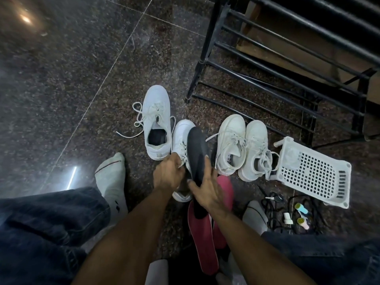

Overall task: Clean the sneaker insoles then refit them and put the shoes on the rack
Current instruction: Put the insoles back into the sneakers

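Nearest, red insoles: two lie on the floor just short of the held sneaker, between the person's knees, partly under the right forearm.
Right hand: fingers wrapped round the heel end of the dark insole, which rises tilted out of the held sneaker's mouth, toe end up.
Left hand: fingers pinching the held sneaker at its collar and laces, steadying it on the floor.
Step, as I judge it: seating or drawing the dark insole; which of the two I cannot tell.
Risk: pushed in at this tilt, the insole may fold or bunch in the toe; a slack left grip would let the shoe skid on the polished floor.
Left sneaker: just beside the held sneaker, a dark insole showing inside, laces loose.
Second pair: just right of the held sneaker, side by side.
Basket: white, tipped over, beyond that pair.
Rack: black, farthest from the held sneaker, no shoes on the bars in view.
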The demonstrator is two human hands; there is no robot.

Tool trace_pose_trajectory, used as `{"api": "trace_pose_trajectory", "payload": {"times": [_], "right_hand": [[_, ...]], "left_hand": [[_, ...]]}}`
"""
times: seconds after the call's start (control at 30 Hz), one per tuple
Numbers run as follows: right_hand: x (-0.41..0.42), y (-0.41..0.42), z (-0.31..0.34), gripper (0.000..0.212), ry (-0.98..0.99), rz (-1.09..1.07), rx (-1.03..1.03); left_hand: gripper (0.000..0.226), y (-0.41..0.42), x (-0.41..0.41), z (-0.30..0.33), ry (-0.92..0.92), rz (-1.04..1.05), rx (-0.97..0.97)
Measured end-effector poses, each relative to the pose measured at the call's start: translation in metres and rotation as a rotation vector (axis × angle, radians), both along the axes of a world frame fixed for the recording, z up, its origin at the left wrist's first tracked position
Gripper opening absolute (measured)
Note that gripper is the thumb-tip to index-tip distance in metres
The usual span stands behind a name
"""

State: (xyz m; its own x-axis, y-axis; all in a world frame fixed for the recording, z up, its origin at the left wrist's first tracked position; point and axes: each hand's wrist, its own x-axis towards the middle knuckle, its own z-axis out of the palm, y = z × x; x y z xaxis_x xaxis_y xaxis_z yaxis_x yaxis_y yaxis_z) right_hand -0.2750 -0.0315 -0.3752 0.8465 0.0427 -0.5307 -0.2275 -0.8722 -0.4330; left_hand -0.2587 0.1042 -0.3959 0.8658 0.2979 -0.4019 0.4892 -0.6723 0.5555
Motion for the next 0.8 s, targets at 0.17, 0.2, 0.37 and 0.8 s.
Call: {"api": "trace_pose_trajectory", "payload": {"times": [0.17,0.2,0.37,0.8], "right_hand": [[0.014,0.011,-0.012,0.09,-0.019,-0.055,-0.079],[0.018,0.009,-0.013,0.088,-0.032,-0.088,-0.078],[0.032,-0.006,-0.015,0.09,-0.033,-0.175,-0.053],[0.029,-0.006,-0.025,0.092,-0.009,-0.223,0.054]], "left_hand": [[0.012,0.007,-0.005,-0.007,-0.052,-0.043,0.003],[0.012,0.01,-0.007,-0.009,-0.085,-0.072,0.049],[0.015,0.028,-0.018,-0.025,-0.277,-0.296,0.34],[0.012,-0.01,-0.003,-0.043,-0.107,-0.412,0.581]]}}
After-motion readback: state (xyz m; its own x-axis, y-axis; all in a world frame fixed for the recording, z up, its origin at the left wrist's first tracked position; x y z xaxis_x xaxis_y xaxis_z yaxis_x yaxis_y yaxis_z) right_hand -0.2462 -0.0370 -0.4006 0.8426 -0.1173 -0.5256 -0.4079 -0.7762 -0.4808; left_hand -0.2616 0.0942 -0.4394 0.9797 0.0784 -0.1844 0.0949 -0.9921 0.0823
